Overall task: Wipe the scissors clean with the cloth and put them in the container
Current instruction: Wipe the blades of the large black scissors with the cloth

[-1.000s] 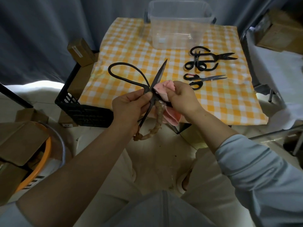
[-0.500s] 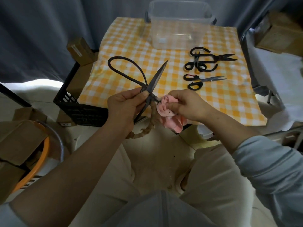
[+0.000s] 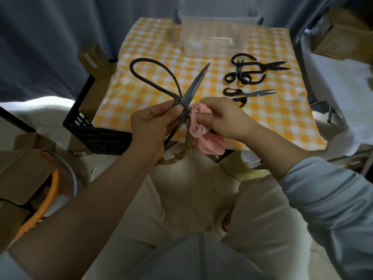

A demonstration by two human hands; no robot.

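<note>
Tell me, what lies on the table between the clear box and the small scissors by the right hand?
A tangled heap of black scissors, resting on the checked tablecloth, as the head view shows.

The large scissors are dark iron and spread wide. One blade points up and away, one big loop handle arcs to the upper left, and a brownish wrapped handle hangs below. The left grip holds them at the pivot. The pink cloth is bunched in the right grip and touches the scissors beside the pivot. Beyond both grips the clear plastic container stands upright and lidless on the tabletop. Between it and the right grip lie a tangle of black scissors and a smaller pair, tips pointing right.
</note>
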